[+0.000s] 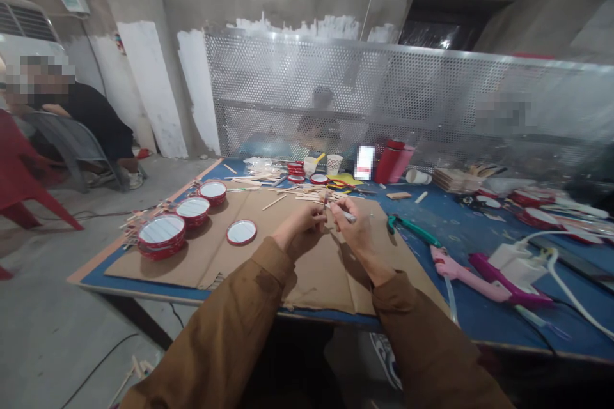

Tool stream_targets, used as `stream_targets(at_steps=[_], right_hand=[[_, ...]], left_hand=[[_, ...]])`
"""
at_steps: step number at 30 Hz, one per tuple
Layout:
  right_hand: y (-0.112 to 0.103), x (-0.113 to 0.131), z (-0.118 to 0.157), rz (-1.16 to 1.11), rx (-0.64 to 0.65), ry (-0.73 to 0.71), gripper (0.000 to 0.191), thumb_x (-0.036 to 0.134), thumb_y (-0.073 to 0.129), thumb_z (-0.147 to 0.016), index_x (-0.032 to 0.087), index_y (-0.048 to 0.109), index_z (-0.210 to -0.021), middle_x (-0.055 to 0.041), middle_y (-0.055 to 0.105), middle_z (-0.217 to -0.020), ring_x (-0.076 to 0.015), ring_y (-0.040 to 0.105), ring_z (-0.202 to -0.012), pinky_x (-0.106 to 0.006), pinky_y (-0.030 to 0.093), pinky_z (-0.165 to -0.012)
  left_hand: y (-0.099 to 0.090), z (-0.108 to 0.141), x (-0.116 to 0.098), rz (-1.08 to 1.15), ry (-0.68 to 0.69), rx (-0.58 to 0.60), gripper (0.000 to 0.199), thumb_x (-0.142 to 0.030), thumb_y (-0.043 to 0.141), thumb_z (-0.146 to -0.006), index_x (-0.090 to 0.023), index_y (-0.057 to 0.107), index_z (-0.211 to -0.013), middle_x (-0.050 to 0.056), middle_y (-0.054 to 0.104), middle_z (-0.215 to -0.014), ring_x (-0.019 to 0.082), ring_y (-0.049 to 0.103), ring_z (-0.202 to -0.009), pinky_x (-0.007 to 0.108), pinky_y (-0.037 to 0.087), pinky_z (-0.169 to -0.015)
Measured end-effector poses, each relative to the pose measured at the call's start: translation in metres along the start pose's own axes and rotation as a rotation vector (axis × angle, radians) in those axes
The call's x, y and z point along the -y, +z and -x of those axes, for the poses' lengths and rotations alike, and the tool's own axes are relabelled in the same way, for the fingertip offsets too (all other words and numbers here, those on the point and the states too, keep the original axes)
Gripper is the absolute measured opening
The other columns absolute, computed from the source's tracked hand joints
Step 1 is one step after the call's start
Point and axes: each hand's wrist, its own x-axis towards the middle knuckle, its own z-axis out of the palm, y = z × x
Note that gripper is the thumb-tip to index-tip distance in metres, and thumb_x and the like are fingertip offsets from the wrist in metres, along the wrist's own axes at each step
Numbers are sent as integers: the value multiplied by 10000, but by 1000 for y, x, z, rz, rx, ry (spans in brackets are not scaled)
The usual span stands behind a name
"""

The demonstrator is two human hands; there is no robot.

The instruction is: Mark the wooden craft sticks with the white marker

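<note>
Above the brown cardboard sheet my two hands meet. My left hand pinches a small upright piece, reddish-brown and thin; its kind is too small to make out. Closed around a slim white pen-like tool, my right hand brings it close to that piece. Just behind the hands lies a loose pile of thin wooden sticks. A round red-rimmed lid with a pale inside rests on the cardboard, left of my left hand.
Stacks of red-rimmed lids line the left edge. Green-handled pliers, a pink glue gun and a white power plug lie right. Paper cups, a phone and a red bottle stand behind. A person sits far left.
</note>
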Motion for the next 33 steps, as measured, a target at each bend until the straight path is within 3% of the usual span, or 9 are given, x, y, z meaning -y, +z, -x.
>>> stream_targets(at_steps=[8, 13, 19, 23, 33], right_hand=[[-1, 1, 0, 3, 7, 5, 420, 688, 644, -930, 289, 600, -807, 20, 580, -590, -205, 598, -590, -303, 468, -557], [-3, 3, -2, -34, -73, 50, 462, 745, 630, -919, 293, 603, -828, 23, 582, -585, -198, 556, -533, -321, 461, -537], [-3, 5, -2, -80, -54, 84, 480, 765, 677, -886, 302, 575, -813, 39, 567, -558, -180, 502, -462, -322, 437, -490], [-2, 3, -1, -57, -45, 70, 498, 772, 663, -909, 291, 579, -811, 43, 561, -550, -171, 508, -481, -310, 455, -523], [-1, 0, -1, 0, -45, -7, 479, 735, 645, -964, 289, 605, -792, -10, 606, -574, -231, 613, -625, -331, 501, -585]], left_hand=[[1, 2, -3, 15, 24, -8, 328, -264, 836, -868, -183, 579, -681, -6, 573, -543, 105, 521, -525, 229, 386, -550], [1, 2, -2, 15, 26, 3, 350, -320, 862, -843, -183, 592, -668, -6, 587, -536, 102, 528, -518, 215, 385, -534], [3, 3, -7, -18, -21, -30, 278, -196, 779, -881, -178, 596, -673, -1, 579, -532, 105, 509, -511, 224, 381, -542], [4, 4, -8, -20, -24, -49, 284, -141, 773, -892, -173, 592, -675, 9, 594, -557, 116, 537, -531, 237, 404, -571], [3, 3, -5, -5, 2, -27, 307, -186, 799, -901, -175, 587, -680, 14, 606, -570, 118, 557, -550, 232, 416, -584]])
